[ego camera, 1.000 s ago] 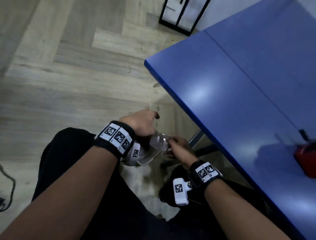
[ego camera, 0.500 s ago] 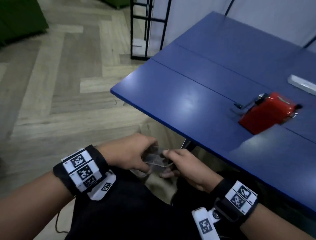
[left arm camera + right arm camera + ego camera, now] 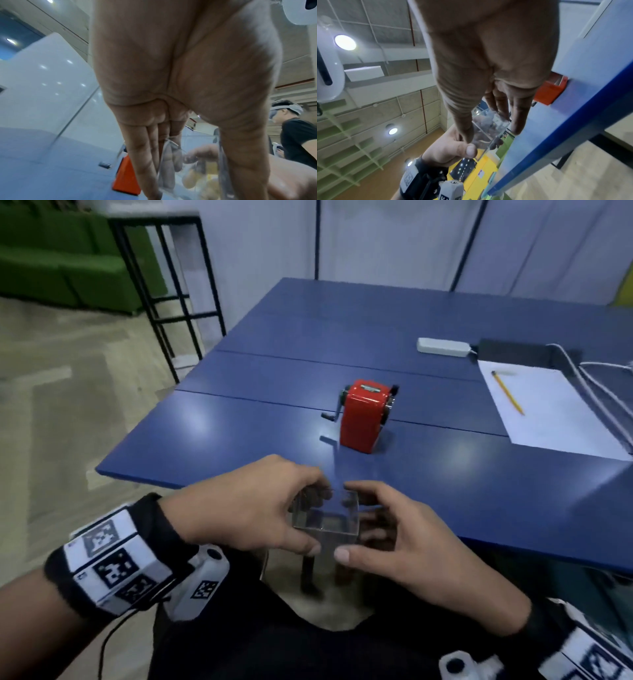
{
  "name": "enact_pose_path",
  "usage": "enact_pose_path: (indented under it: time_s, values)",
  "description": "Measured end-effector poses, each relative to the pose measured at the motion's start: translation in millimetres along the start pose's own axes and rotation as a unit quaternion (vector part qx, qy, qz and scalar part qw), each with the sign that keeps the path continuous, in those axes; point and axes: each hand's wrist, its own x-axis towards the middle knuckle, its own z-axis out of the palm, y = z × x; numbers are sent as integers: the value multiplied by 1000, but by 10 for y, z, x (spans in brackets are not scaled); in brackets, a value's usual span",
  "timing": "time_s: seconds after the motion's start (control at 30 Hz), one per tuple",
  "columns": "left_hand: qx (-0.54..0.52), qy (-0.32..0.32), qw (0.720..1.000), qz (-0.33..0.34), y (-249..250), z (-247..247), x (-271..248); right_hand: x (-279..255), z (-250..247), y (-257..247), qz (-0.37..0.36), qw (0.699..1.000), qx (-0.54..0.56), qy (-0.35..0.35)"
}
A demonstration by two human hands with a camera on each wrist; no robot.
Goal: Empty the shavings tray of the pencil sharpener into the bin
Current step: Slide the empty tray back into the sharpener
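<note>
A clear plastic shavings tray hangs just in front of the blue table's near edge, held between both hands. My left hand pinches its left side, thumb on the near edge and fingers on the far edge. My right hand pinches the right side the same way. The red crank pencil sharpener stands upright on the table beyond the hands. In the left wrist view the tray shows past the fingers, with the sharpener behind. The right wrist view shows the tray and sharpener. No bin is in view.
On the table's right lie a white sheet with a yellow pencil, a white power strip and cables. A black metal frame stands on the wooden floor at the left. Another person appears in the left wrist view.
The head view has swung up from the floor to the table top. Both hands have risen with the tray from below the table, near my lap, to its front edge.
</note>
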Motion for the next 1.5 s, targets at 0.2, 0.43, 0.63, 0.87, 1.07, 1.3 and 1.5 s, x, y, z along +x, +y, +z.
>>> enact_pose_path:
  time_s: [0.2,0.43,0.63,0.87,1.07,1.3,1.5]
  values:
    - [20,-8,998,58,371,-82,718,-40,-535,283,-18,992,-56,111]
    - [82,46,993,75,281,-512,1152,49,-936,570,19,980,-96,172]
    - [140,56,989,9,0,-743,1582,75,-1031,725,49,968,-140,204]
    - [83,44,994,-51,82,-333,2142,101,-1012,814,80,959,-148,230]
    - [80,73,994,15,-56,-283,2254,158,-943,835,90,951,-150,257]
    - [93,7,990,106,-91,-433,2147,175,-638,761,105,951,-151,250]
    - [-52,40,995,81,-88,-404,2101,279,-415,682,108,946,-169,255]
